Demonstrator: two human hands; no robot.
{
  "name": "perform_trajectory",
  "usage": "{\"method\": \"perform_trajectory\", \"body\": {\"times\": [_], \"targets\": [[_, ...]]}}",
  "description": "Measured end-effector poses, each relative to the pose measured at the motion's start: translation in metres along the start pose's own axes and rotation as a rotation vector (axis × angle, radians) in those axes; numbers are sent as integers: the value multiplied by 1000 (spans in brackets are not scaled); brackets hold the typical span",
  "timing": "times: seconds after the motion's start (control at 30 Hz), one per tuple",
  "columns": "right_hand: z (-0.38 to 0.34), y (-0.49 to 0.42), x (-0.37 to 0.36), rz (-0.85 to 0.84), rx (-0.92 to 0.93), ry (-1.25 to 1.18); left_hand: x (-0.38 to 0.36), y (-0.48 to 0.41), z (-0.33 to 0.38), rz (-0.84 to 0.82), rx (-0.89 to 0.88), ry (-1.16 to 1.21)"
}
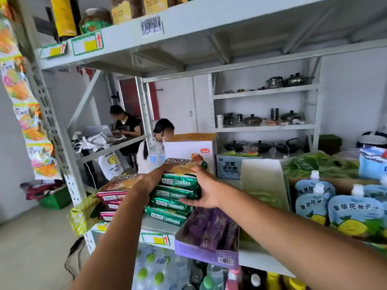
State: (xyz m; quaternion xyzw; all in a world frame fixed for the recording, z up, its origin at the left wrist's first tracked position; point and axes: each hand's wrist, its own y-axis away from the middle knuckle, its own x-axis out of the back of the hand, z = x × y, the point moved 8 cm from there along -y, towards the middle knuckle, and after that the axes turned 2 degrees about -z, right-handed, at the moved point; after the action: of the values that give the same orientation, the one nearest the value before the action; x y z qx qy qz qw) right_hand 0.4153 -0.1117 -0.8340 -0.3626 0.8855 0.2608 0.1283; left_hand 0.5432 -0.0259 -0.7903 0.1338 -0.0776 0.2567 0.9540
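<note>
On the left, the pink packets [114, 195] sit right against the stack of green packets [176, 197], so my left hand [146, 185] only fits over their top. My right hand [206, 190] has an open gap on the stack's right side, bounded below by the purple box [209, 233] and farther right by a raised cardboard flap [261, 176]. A white carton [188, 149] and a water bottle [155, 153] close off the back. Overhead it is open up to the upper shelf [209, 19]. A bare strip of shelf [156, 225] in front leaves a way in.
</note>
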Motion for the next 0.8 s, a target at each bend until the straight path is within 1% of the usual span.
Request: {"method": "perform_trajectory", "body": {"times": [0.1,0.17,0.27,0.37,0.4,0.47,0.53,0.63,0.67,0.73,0.8], "targets": [[-5,7,7,-15,-22,65,-11,-5,-14,5,25,65],[-6,11,9,-15,-19,150,-12,-3,-14,5,13,69],[-7,21,9,-6,-10,293,-5,-3,-18,35,46,55],[-6,22,11,31,-6,393,4,-4,-16,74,3,65],[-6,21,11,41,3,415,9,-9,-16,127,-19,39],[-8,21,10,45,20,468,20,-7,-6,231,-149,-59],[-16,25,8,40,76,545,31,-3,4,358,-235,-258],[-28,30,9,76,173,696,46,2,10,513,-218,-568],[-30,31,10,94,193,744,50,5,11,562,-207,-630],[-33,34,8,124,215,806,61,10,14,676,-227,-689],[-38,39,8,154,249,863,73,27,22,790,-326,-657]]}}
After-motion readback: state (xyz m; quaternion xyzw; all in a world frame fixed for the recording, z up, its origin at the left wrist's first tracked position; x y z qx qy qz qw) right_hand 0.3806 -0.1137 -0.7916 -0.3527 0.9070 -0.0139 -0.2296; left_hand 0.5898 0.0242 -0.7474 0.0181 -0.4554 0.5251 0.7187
